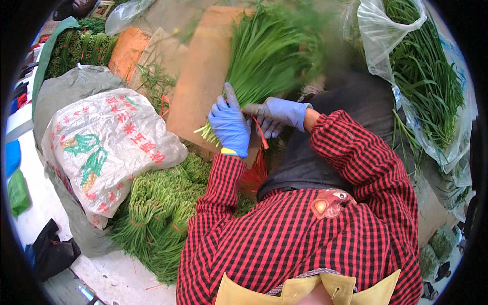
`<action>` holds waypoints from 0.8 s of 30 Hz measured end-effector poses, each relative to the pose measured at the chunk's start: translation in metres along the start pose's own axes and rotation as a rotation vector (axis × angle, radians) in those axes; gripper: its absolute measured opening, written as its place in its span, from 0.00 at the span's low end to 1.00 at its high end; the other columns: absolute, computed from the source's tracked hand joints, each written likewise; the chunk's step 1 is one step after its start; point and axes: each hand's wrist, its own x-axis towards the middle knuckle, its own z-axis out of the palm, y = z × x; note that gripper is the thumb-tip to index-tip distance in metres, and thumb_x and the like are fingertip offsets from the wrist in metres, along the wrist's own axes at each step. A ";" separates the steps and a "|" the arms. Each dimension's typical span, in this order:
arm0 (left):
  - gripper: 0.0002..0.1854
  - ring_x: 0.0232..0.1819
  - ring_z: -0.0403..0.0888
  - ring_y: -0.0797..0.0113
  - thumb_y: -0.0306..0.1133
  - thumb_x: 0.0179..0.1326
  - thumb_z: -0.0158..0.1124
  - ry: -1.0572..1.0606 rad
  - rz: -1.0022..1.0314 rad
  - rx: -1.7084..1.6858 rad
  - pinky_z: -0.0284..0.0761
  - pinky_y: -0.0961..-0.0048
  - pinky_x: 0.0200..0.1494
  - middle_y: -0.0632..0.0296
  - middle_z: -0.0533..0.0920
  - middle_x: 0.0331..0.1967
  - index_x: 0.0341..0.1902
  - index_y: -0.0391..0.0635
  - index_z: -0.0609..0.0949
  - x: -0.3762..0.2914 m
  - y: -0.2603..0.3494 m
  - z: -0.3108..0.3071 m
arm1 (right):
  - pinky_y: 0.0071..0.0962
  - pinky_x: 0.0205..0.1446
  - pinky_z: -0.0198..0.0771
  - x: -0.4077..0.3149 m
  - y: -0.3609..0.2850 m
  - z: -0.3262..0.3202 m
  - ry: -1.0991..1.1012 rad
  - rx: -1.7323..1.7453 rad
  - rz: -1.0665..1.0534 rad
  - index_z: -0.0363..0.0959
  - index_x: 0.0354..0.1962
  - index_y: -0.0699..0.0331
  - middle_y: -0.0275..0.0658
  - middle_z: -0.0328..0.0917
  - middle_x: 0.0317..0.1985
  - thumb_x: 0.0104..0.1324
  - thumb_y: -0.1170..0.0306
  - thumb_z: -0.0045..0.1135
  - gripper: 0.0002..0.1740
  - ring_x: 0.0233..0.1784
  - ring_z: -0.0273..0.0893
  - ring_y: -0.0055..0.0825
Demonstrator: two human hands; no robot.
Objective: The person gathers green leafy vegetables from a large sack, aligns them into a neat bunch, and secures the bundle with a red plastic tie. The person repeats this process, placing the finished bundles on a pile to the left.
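My left hand (pixel 230 124), in a blue glove smudged grey, grips a thick bunch of long green leaves, apparently garlic chives (pixel 263 57), near its pale cut ends. The leaves fan upward and blur toward the top. My right hand (pixel 284 112), gloved alike, meets the stalks beside it, index finger extended against the bunch and the other fingers curled. A red tie (pixel 262 131) runs from the stalks at that fingertip and dangles below. Part of the tie is hidden by my fingers. More red ties (pixel 254 175) lie in a cluster beneath my hands.
Tied green bundles (pixel 160 198) are stacked at the left, beside a printed plastic bag (pixel 110 145). Cardboard (pixel 200 68) lies under the bunch. Loose long leaves (pixel 427 87) fill a clear plastic bag (pixel 389 30) at the right. More tied bundles (pixel 89 47) stand upper left.
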 end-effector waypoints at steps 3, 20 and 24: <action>0.66 0.51 0.75 0.54 0.49 0.38 0.83 -0.063 0.023 -0.022 0.69 0.57 0.56 0.53 0.74 0.51 0.79 0.37 0.55 -0.002 -0.007 0.000 | 0.26 0.31 0.77 -0.005 0.015 0.018 -0.041 -0.252 -0.230 0.81 0.34 0.66 0.36 0.83 0.26 0.75 0.51 0.51 0.26 0.26 0.82 0.24; 0.64 0.67 0.70 0.44 0.44 0.48 0.79 -0.067 -0.090 -0.272 0.62 0.51 0.71 0.38 0.70 0.67 0.80 0.36 0.48 -0.019 -0.019 0.026 | 0.42 0.51 0.75 0.007 0.055 0.037 0.636 -0.574 -1.141 0.81 0.35 0.61 0.47 0.81 0.43 0.71 0.64 0.55 0.11 0.41 0.79 0.48; 0.48 0.62 0.74 0.48 0.35 0.58 0.67 -0.129 -0.159 -0.266 0.69 0.56 0.66 0.43 0.75 0.60 0.79 0.36 0.53 -0.013 -0.023 0.043 | 0.40 0.56 0.73 0.004 0.014 0.050 0.262 -0.160 -0.901 0.81 0.35 0.64 0.43 0.81 0.40 0.72 0.62 0.54 0.14 0.45 0.78 0.39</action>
